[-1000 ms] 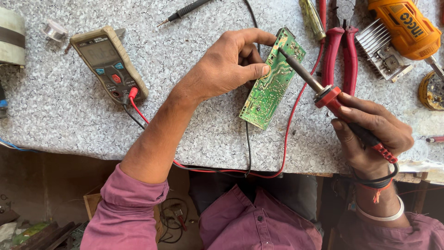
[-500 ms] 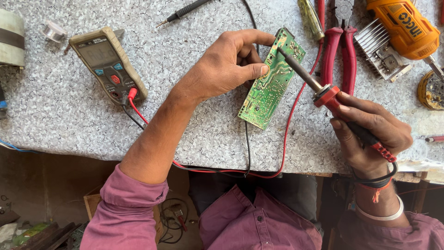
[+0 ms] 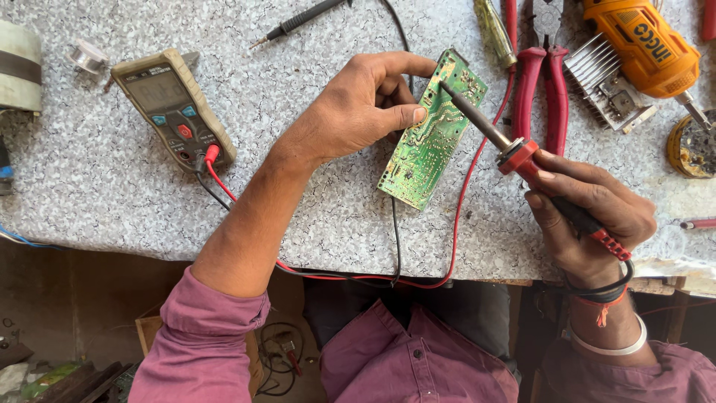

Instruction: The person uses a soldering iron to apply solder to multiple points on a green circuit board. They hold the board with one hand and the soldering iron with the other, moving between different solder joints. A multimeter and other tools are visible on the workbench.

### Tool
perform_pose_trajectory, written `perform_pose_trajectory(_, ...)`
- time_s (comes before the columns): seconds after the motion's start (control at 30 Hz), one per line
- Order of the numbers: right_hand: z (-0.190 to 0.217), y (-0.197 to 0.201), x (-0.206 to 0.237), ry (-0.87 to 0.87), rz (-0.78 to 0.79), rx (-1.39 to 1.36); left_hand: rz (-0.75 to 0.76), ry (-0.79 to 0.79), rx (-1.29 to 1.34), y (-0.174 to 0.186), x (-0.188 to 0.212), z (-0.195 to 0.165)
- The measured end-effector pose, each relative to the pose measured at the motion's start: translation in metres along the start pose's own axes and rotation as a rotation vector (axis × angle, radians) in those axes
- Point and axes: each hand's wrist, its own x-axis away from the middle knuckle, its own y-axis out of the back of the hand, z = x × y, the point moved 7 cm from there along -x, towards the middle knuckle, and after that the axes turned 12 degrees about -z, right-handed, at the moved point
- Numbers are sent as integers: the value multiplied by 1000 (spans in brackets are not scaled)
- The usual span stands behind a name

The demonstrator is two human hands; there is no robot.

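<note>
A green circuit board [image 3: 429,142] stands tilted on the grey speckled worktop [image 3: 313,201], near its middle. My left hand [image 3: 358,104] grips the board's left edge between thumb and fingers. My right hand [image 3: 585,213] is closed around the black and red handle of a soldering iron [image 3: 514,153]. The iron's dark metal tip rests on the upper part of the board's green face.
A yellow-grey multimeter [image 3: 173,110] with red and black leads lies at left. A black probe [image 3: 302,18] lies at top. Red-handled pliers [image 3: 543,82], a screwdriver [image 3: 494,30], an orange power tool [image 3: 641,45] and a finned heatsink [image 3: 605,86] crowd the top right.
The board and both hands have shifted only slightly; the iron's tip stays on the upper part of the board.
</note>
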Motion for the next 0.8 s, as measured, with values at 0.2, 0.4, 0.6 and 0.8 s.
perform_pose_trajectory(0.2,0,0,-1,4,-16,-13,-6,-12,-25,-1,0,-1)
perform_pose_trajectory(0.4,1,2,-1,-6,-36,-13,2,21,-21,-2,-1,1)
perform_pose_trajectory(0.6,2,1,-1,2,-32,-28,4,31,8,-2,0,2)
perform_pose_trajectory(0.8,0,1,-1,0,-35,-26,1,22,-4,-3,-1,1)
